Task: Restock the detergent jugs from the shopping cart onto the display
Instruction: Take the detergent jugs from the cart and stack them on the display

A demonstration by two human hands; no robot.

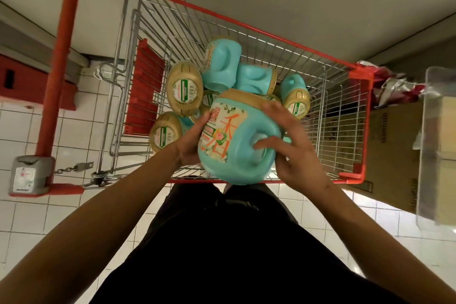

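A turquoise detergent jug [232, 145] with a gold cap and a red-lettered label hangs over the near rim of the shopping cart [271, 34]. My left hand [191, 142] cups its left side, thumb on the label. My right hand [293, 150] grips its right side, fingers curled at the handle hole. Several more turquoise jugs [222, 64] with gold caps [183, 86] lie piled in the cart basket. The display is out of view.
The cart's red handle bar [61, 57] with a coin lock [29, 175] stands at the left. A cardboard box [392, 155] and a clear plastic bin [436, 145] stand right of the cart. White tiled floor [74, 131] lies below; my dark trousers fill the bottom.
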